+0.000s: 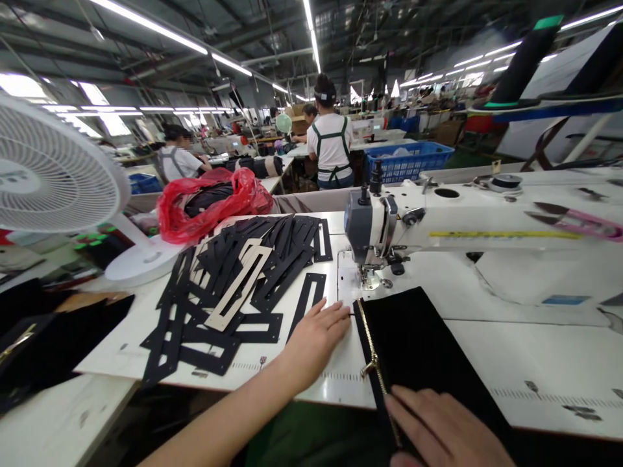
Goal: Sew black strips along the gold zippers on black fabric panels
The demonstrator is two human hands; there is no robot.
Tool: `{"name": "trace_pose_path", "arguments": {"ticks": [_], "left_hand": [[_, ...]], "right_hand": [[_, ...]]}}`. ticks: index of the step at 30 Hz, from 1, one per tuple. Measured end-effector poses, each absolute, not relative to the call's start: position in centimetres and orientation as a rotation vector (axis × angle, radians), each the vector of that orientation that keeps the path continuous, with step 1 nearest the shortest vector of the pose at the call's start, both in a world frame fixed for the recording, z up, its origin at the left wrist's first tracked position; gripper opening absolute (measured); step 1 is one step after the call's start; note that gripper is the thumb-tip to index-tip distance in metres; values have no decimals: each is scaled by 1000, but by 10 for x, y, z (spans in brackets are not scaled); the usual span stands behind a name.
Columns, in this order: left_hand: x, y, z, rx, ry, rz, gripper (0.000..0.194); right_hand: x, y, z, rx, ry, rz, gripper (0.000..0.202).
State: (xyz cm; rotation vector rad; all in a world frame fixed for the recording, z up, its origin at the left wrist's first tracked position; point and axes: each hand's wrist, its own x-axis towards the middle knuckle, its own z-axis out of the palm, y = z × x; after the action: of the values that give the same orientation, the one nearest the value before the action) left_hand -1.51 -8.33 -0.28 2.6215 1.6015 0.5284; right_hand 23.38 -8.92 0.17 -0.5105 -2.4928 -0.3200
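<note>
A black fabric panel lies on the sewing machine table, its upper edge close to the presser foot. Along its left edge runs a gold metal zipper with a slider and pull partway down. My right hand is closed over the panel's lower part, fingertips at the zipper and thumb partly cut off by the frame. Palm down, my left hand rests on the white tabletop with fingers stretched towards the needle area, empty. Beside it lies a black slotted strip, partly covered by the hand.
Left of the machine is a pile of black slotted pieces with a beige one on top. Behind are a red plastic bag and a white fan. Several people work beyond, near a blue crate.
</note>
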Motion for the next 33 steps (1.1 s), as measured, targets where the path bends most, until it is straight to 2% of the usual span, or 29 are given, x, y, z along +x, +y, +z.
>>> {"name": "trace_pose_path", "arguments": {"ticks": [2,3,5,7,10,13,17,20,25,29,33], "left_hand": [[-9,-93,-6,2474,1680,511,32],[-4,-97,-6,2436,1683,510,41],[7,-99,-5,2421,1652,488,72],[17,-93,-6,2437,1619,435,98],[22,-74,-9,2453,1608,344,115],[18,-56,-10,2469,1598,266,117],[15,-46,-10,2486,1578,218,114],[18,-43,-10,2495,1551,213,111],[4,-46,-2,2479,1574,190,112],[-42,-82,5,2449,1849,161,103],[-68,-142,-4,2512,1890,15,120]], "right_hand": [[241,-65,8,-679,-2446,-275,32],[247,-52,9,-806,-2386,-293,35],[259,-27,3,-1130,-2305,-389,51],[266,-8,-11,-1349,-2298,-334,62],[268,7,-28,-1454,-2265,-92,55],[268,9,-32,-1552,-2188,-85,43],[267,3,-19,-1674,-2313,-420,35],[252,1,-6,-1441,-2385,-603,36],[213,1,-20,-801,-2646,-274,44],[207,-1,-37,-862,-2732,-136,48],[213,-1,-35,-887,-2762,-105,49]]}}
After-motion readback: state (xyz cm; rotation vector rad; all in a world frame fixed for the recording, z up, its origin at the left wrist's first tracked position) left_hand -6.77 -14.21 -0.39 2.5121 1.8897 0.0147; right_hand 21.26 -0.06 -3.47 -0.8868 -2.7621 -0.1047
